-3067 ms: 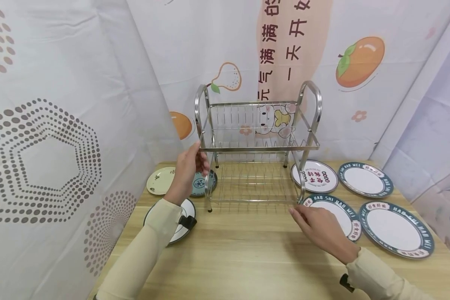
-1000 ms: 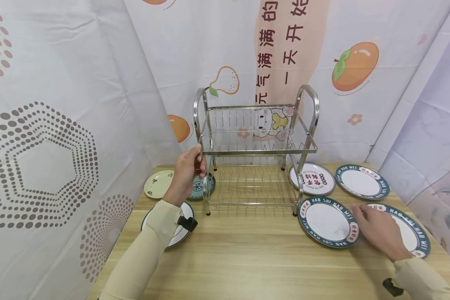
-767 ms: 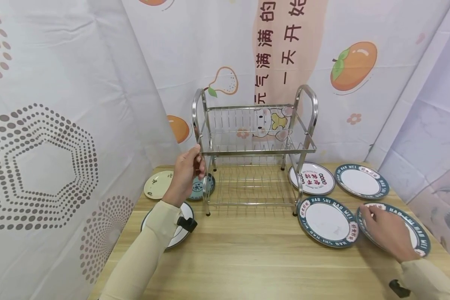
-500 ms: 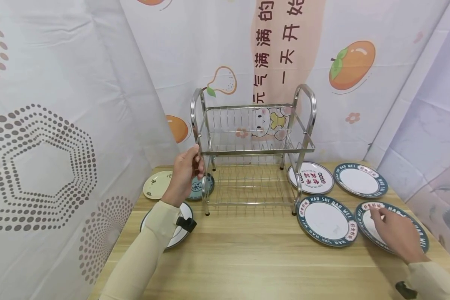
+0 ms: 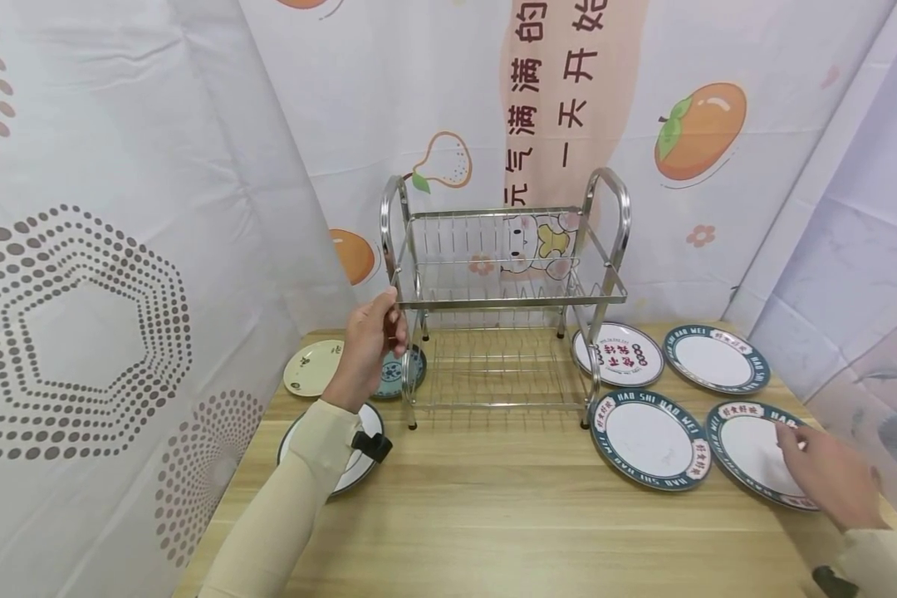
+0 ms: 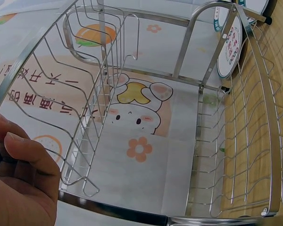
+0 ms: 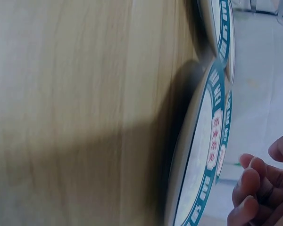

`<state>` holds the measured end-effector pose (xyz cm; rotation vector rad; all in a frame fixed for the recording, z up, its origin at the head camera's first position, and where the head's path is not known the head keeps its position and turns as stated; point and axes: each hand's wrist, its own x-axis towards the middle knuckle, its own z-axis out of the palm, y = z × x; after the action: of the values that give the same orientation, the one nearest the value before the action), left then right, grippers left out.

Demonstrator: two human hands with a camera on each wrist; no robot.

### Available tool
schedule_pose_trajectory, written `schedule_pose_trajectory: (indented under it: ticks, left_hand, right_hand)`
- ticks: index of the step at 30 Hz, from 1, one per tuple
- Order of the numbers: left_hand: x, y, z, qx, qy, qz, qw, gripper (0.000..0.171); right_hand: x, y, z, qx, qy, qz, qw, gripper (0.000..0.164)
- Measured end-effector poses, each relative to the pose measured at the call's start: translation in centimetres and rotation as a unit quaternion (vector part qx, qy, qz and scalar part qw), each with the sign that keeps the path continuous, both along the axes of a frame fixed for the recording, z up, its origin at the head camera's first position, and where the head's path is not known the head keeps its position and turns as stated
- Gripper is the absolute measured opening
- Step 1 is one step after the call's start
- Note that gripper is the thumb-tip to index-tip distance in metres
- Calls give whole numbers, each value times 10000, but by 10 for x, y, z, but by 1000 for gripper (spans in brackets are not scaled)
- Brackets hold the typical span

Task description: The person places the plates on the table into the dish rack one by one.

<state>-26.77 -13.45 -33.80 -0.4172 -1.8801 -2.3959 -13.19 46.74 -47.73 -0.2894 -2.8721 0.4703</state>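
Note:
A two-tier metal dish rack (image 5: pixel 512 303) stands upright on the wooden table. At its left front post, my left hand (image 5: pixel 366 345) grips the corner of the upper tier with thumb and fingertips; in the left wrist view, the curled fingers sit at the front rail's end, partly cut off. Over the right part of a green-rimmed oval plate (image 5: pixel 755 457) hovers my right hand (image 5: pixel 833 473), slightly blurred. The right wrist view has its loosely curled fingers (image 7: pixel 249 181) beyond the plate's rim, apart from it and holding nothing. Both rack tiers hold no plates.
Right of the rack lie another green-rimmed plate (image 5: pixel 649 440), a plate with red lettering (image 5: pixel 624 353) and a farther green-rimmed one (image 5: pixel 718 361). Left are a cream plate (image 5: pixel 314 365), a blue-green dish (image 5: pixel 396 378) and a white plate (image 5: pixel 362 465) partly under my forearm.
My right hand has moved from the rack's right front foot over the nearer plates to the rightmost plate. The left hand stays at the rack. The view shifts slightly.

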Motion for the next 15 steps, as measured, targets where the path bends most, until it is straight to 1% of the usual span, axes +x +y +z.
schedule_pose_trajectory:
  ticks: [2, 4, 7, 9, 11, 15]
  left_hand:
    - [0, 0, 0, -24, 20, 3, 10000, 47]
    - [1, 0, 0, -38, 22, 1, 10000, 48]
    - [2, -1, 0, -88, -14, 17, 10000, 47]
    - [4, -2, -1, -115, -54, 51, 9999, 47]
    - [5, -3, -1, -136, -82, 80, 9998, 47]
    - [4, -2, -2, -113, -114, 47, 9999, 47]
  right_hand:
    - [1, 7, -2, 34, -11, -30, 10000, 54]
    - [3, 14, -6, 104, 84, -41, 9999, 52]
    - [7, 23, -13, 140, -11, -110, 9998, 53]
    - [10, 28, -17, 81, -179, -111, 9997, 54]
    - [13, 34, -20, -63, -553, -67, 9984, 61]
    - [19, 44, -23, -144, -917, -101, 9956, 66]
